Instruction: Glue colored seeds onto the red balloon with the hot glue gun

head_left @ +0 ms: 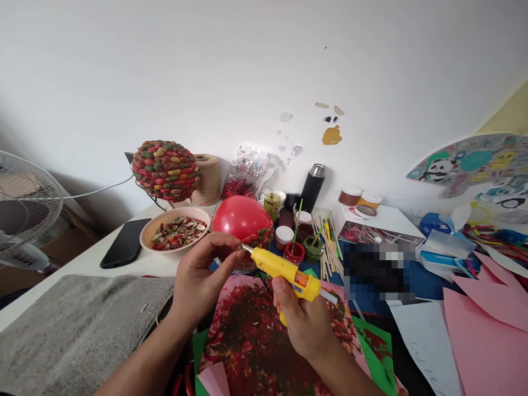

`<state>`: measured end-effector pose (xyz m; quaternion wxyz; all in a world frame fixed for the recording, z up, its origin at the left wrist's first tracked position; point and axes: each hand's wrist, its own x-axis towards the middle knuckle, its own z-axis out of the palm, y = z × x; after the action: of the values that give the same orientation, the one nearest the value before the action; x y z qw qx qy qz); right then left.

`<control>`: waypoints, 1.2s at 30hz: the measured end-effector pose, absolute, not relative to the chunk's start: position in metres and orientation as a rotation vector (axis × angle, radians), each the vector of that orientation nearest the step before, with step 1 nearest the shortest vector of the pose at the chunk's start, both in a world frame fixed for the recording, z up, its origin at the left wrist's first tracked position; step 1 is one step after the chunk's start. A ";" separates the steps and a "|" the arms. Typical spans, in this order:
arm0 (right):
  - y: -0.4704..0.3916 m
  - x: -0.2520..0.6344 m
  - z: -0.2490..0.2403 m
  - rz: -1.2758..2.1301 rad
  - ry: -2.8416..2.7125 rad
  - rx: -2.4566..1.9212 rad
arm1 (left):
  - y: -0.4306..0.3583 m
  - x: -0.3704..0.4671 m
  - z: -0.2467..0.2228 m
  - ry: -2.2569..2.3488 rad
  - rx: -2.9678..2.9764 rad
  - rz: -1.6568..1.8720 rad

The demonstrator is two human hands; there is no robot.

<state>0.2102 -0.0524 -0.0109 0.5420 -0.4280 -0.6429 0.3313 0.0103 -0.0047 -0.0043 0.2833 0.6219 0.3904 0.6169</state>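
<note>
My right hand [303, 319] is wrapped round a yellow hot glue gun [284, 269], with a clear glue stick poking out of its back end. The nozzle points left and meets the fingertips of my left hand [206, 264]. Pinched there is a small nut shell [241, 248], mostly hidden by the fingers. Just behind the hands sits a red balloon [241, 214], with painted shells [260, 237] covering part of its lower side. More shells, painted red and green on some faces, lie in a pale pink bowl [144, 236] to the left.
A shell-covered ball [165, 170] stands at the back left beside a twine spool [206, 179]. Open paint jars [294, 251], a black flask [313, 187] and wooden sticks [325, 253] are behind the glue gun. A phone [126, 242], grey cloth [82, 324] and paint-stained sheet [264, 341] lie around.
</note>
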 end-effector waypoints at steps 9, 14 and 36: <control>-0.053 0.209 -0.010 0.792 -1.511 -1.013 | -0.006 0.012 -0.002 1.033 1.702 1.664; -0.053 0.208 -0.010 0.781 -1.502 -1.023 | -0.007 0.013 -0.001 1.019 1.705 1.672; -0.053 0.208 -0.011 0.794 -1.510 -1.081 | -0.007 0.012 -0.001 1.040 1.715 1.671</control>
<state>0.2079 -0.0533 -0.0105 0.5320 -0.4533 -0.6331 0.3327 0.0123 -0.0067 -0.0011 0.2624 0.6339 0.3846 0.6176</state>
